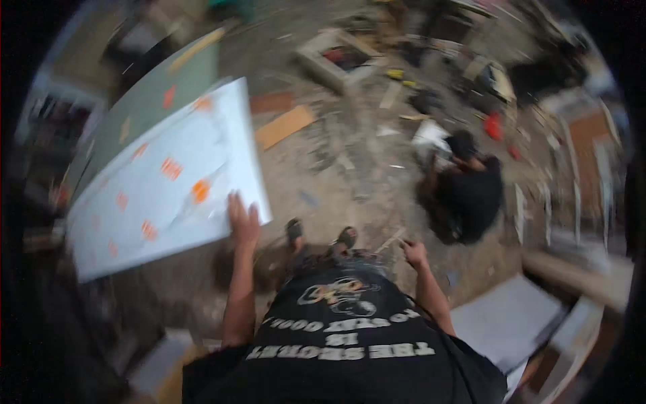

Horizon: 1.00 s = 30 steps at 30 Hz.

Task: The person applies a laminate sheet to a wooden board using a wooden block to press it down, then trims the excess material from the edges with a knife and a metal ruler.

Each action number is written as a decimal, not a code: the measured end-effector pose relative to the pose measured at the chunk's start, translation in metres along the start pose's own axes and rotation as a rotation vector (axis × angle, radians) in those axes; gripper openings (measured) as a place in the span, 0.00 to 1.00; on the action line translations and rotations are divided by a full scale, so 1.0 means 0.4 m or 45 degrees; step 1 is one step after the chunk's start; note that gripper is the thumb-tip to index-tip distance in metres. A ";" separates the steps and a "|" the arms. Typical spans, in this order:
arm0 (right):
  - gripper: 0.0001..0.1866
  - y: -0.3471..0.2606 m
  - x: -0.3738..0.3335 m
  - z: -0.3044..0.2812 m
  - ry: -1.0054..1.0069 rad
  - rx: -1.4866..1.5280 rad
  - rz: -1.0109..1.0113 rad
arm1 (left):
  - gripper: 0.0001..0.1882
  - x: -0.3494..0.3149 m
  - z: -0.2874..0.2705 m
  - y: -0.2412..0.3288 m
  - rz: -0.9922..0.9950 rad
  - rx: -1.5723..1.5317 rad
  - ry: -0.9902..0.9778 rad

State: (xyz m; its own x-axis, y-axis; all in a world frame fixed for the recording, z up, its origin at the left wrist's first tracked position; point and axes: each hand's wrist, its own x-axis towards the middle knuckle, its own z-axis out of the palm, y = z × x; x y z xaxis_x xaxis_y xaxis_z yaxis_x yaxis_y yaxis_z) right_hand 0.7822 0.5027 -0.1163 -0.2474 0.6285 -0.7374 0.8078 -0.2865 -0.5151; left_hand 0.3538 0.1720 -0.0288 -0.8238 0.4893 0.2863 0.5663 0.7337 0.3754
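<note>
A large white panel with orange printed marks and some clear film lies on the left, over a grey-green sheet. My left hand reaches to the panel's near right corner, fingers spread and lying at its edge; the blur hides how firmly they touch. On the right, my right hand is closed in front of my body. A thin pale strip shows by its fingertips, but I cannot tell whether it is in the hand or on the floor.
Ahead to the right a person in black crouches on the floor. Beyond lie a pale rectangular frame, an orange-brown board and scattered scraps. A white board leans near the lower right, beside wooden pieces.
</note>
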 end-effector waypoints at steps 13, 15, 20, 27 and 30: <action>0.17 -0.335 -0.037 0.149 -0.343 0.749 -0.303 | 0.30 0.007 0.025 0.463 -0.025 -0.638 -1.378; 0.18 -0.463 -0.080 0.206 -0.409 0.652 -0.532 | 0.37 0.019 0.083 0.454 -0.161 -0.914 -1.385; 0.25 -0.679 -0.106 0.269 -0.680 0.286 -0.892 | 0.36 0.076 0.176 0.435 -0.936 -1.679 -1.258; 0.29 -0.876 0.024 0.208 -0.591 -0.244 -1.054 | 0.25 0.411 0.266 0.335 -0.935 -1.681 -0.786; 0.28 -0.840 0.168 0.184 -0.441 -0.841 -0.985 | 0.25 0.611 0.250 0.282 -0.910 -1.382 -0.794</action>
State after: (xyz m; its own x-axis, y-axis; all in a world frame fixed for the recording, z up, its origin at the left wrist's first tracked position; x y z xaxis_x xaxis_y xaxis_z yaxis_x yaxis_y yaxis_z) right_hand 0.4549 0.5881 -0.0250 -0.8699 0.2025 -0.4498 0.4706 0.6138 -0.6338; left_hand 0.2137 0.4214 -0.0048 -0.6506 0.5079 -0.5646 -0.4586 0.3298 0.8251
